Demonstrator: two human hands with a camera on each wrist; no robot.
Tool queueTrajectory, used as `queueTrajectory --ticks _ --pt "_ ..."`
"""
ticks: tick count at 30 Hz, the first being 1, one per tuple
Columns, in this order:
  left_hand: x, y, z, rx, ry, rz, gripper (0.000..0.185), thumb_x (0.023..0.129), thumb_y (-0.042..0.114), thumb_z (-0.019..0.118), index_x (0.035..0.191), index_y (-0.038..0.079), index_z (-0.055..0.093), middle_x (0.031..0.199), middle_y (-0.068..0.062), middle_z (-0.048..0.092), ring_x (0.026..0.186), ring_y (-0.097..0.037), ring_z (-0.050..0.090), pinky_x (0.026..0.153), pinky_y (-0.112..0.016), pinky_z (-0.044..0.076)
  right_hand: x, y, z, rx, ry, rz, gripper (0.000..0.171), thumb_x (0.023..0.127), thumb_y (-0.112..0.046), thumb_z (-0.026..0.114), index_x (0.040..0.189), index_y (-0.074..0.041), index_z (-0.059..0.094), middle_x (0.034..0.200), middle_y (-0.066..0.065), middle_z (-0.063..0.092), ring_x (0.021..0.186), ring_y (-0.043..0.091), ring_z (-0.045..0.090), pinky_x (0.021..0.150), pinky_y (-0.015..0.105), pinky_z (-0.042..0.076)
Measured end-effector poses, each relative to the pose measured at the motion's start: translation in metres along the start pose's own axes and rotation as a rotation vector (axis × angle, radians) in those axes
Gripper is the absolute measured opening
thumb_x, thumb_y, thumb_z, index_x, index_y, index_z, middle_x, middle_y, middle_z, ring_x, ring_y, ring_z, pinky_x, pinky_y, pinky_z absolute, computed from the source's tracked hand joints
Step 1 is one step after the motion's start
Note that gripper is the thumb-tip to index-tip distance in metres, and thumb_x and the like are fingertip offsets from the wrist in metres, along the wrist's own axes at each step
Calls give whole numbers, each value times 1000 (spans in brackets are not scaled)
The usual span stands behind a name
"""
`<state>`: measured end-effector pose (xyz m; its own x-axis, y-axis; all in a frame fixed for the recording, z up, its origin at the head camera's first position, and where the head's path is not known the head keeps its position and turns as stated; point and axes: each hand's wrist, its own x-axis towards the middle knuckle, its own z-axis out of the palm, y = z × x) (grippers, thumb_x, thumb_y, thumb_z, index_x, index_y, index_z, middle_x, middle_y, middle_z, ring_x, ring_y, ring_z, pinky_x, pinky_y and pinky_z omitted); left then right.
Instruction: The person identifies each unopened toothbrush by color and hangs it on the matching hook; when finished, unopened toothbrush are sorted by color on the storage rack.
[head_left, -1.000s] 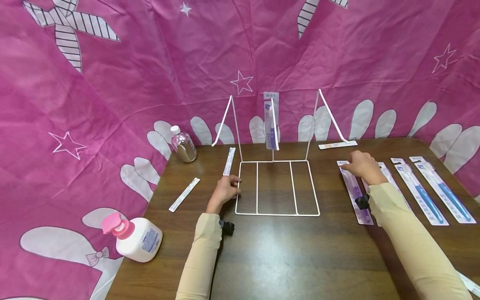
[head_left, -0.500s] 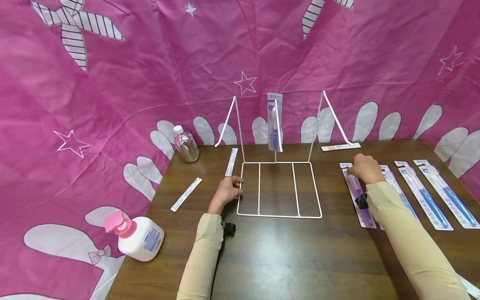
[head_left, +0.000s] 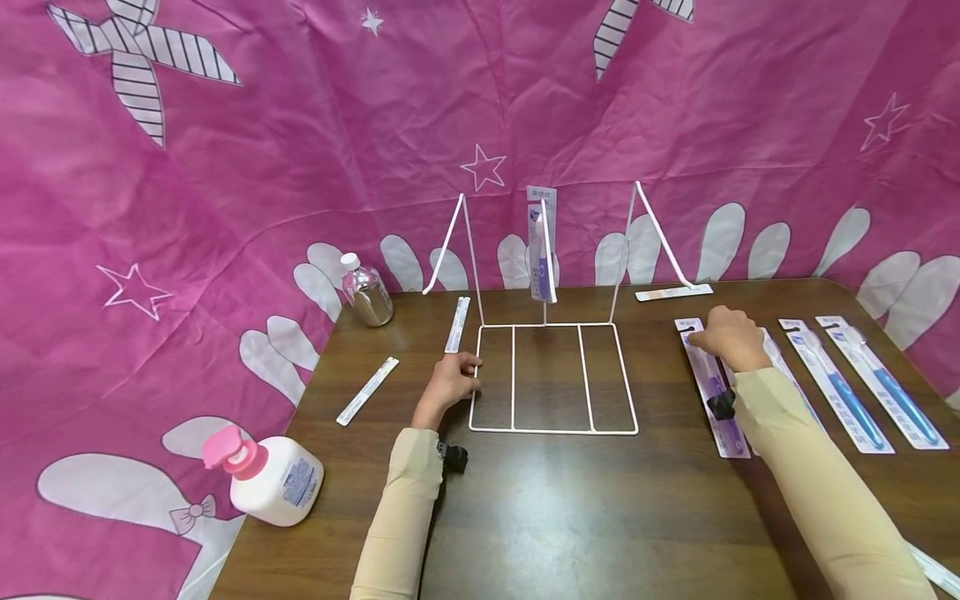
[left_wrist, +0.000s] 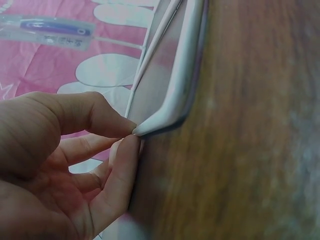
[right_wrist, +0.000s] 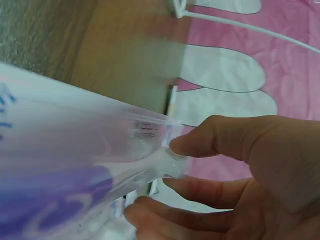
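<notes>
A white wire rack (head_left: pixel 555 431) stands mid-table, and a purple toothbrush pack (head_left: pixel 542 250) hangs on its centre post. My left hand (head_left: pixel 471 368) pinches the rack's left base wire between thumb and finger; the left wrist view shows the fingertips (left_wrist: pixel 131 131) closed on the bent wire (left_wrist: pixel 172 100). To the right, my right hand (head_left: pixel 696 337) pinches the top end of a purple toothbrush pack (head_left: pixel 718 408) that lies flat on the table. In the right wrist view, the thumb and fingers (right_wrist: pixel 200 142) hold the clear pack (right_wrist: pixel 90 175).
Two blue toothbrush packs (head_left: pixel 836 383) (head_left: pixel 885 382) lie at the right. White strips (head_left: pixel 367 390) (head_left: pixel 457 323) (head_left: pixel 673 292) lie around the rack. A clear bottle (head_left: pixel 365 292) stands at the back left, and a pink-capped pump bottle (head_left: pixel 270 479) at the front left. Pink cloth surrounds the table.
</notes>
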<state>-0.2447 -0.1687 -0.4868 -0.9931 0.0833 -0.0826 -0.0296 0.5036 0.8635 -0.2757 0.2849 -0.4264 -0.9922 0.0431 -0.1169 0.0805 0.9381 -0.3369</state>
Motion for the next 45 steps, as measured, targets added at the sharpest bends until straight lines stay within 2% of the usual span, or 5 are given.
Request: queueTrajectory --ticks 8,17,25,35,45 --pt "0 -2 0 0 8 5 35 75 -17 67 109 -9 68 87 -10 56 61 -14 53 51 -23 53 -17 -3 -10 120 33 -23 38 87 -31 69 60 -9 55 67 9 49 71 33 49 57 42 43" --pt "-1 0 1 5 3 5 35 75 -17 66 109 -9 68 87 -10 56 61 -15 53 50 -22 52 -36 0 -21 248 51 -143 29 88 -23 73 92 3 61 75 14 65 59 25 66 52 34 46" --pt "-1 0 0 3 8 4 35 75 -17 66 108 -8 69 89 -11 58 62 -15 54 51 -22 53 -61 -9 -34 327 147 -203 26 88 -17 76 94 5 61 81 15 66 59 24 65 50 31 50" --pt "-1 -1 1 3 12 9 34 75 -17 66 108 -8 69 88 -12 58 61 -14 54 51 -23 54 -103 -28 -58 386 358 -227 26 83 -15 82 95 2 66 82 10 68 64 1 54 53 19 44" --pt "-2 1 1 8 14 6 34 76 -17 66 109 -8 69 89 -12 58 61 -14 53 51 -22 53 -149 -48 -77 667 490 -250 32 81 -4 83 107 -3 65 85 -18 66 76 0 61 63 10 47"
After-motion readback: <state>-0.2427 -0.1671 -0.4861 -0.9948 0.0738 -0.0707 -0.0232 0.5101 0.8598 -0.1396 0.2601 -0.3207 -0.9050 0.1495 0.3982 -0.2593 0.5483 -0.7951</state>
